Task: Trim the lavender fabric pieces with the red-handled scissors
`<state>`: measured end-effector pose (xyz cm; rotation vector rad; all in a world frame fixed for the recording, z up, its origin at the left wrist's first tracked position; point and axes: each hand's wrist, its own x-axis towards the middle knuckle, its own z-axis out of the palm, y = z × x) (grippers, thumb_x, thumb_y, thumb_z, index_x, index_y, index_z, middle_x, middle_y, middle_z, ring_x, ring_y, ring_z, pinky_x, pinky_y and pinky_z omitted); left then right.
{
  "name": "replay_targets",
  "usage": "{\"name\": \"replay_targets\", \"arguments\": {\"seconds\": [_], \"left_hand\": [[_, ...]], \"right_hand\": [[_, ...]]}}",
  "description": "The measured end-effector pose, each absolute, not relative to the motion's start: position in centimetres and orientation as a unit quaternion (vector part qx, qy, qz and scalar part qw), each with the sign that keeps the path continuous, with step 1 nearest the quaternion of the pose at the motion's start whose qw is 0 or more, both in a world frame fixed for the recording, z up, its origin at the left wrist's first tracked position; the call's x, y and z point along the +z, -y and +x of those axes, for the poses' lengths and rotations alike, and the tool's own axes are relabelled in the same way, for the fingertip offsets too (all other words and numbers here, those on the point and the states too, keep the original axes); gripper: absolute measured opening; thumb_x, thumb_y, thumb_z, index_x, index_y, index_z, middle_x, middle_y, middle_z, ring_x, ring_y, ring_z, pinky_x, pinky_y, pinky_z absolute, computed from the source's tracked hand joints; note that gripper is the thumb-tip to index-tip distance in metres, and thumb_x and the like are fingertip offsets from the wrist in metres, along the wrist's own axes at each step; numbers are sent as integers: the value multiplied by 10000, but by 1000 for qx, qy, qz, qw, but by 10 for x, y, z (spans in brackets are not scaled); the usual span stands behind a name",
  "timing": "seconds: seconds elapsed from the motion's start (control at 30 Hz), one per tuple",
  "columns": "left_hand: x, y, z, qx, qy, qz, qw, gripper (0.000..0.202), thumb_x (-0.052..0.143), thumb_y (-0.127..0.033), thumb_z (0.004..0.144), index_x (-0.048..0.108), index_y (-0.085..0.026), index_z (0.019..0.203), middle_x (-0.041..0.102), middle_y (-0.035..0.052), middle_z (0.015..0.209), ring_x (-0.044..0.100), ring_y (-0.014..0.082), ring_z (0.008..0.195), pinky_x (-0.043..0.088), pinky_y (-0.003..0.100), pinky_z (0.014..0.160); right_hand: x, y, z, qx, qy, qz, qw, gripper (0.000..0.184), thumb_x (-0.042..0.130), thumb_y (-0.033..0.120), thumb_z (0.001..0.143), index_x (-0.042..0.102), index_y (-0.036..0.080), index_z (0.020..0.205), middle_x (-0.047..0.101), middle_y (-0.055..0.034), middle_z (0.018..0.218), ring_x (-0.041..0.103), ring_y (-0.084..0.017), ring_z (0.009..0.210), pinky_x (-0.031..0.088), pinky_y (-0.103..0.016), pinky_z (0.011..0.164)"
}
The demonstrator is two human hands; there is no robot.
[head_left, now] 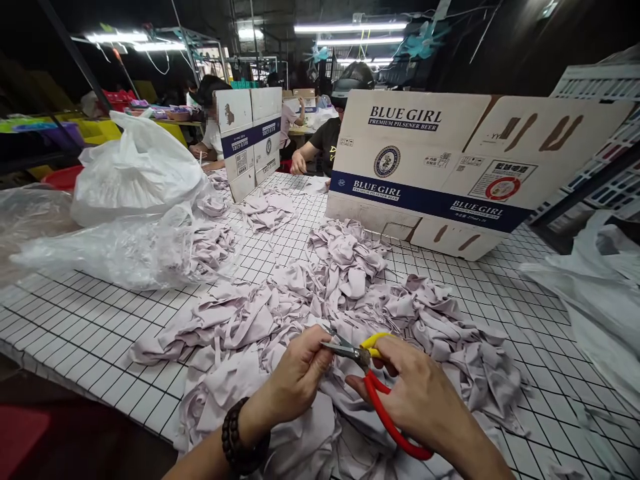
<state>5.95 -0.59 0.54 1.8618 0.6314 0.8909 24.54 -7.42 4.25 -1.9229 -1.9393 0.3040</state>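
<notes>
My right hand (417, 387) grips a pair of scissors (367, 363) with one yellow and one red handle. Their blades point left, slightly apart, and reach the fingertips of my left hand (303, 370). That hand is closed in a pinch at the blade tips, on what seems to be an edge of pale lilac fabric; the exact piece is mostly hidden by the fingers. Under and around both hands spreads a heap of crumpled lilac fabric pieces (240, 317). A dark bead bracelet (240, 433) circles my left wrist.
A flattened beer carton (425, 150) stands beyond the heap at right, a smaller carton (250, 137) further left. White plastic bags (135, 170) bulge at left; another bag (600, 287) lies at right. People sit across the grid-patterned table (100, 333).
</notes>
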Motion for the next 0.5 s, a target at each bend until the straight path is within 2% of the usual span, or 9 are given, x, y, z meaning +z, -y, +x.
{"name": "replay_targets", "arguments": {"seconds": [0.2,0.5], "left_hand": [[11,6,58,347,-259,761,483,327,348,-354,998,510,-185,769,483,14,753,457,149,714,374,263,662],[9,7,55,350,-250,747,506,328,363,-344,1001,539,-169,786,497,10,774,449,131,695,378,243,659]], "right_hand": [[38,76,248,129,683,-692,196,321,680,426,717,439,239,616,558,10,612,507,-156,534,354,-261,499],[35,76,246,140,679,-700,172,407,658,429,732,338,229,580,476,32,554,423,-131,496,289,-248,479]]}}
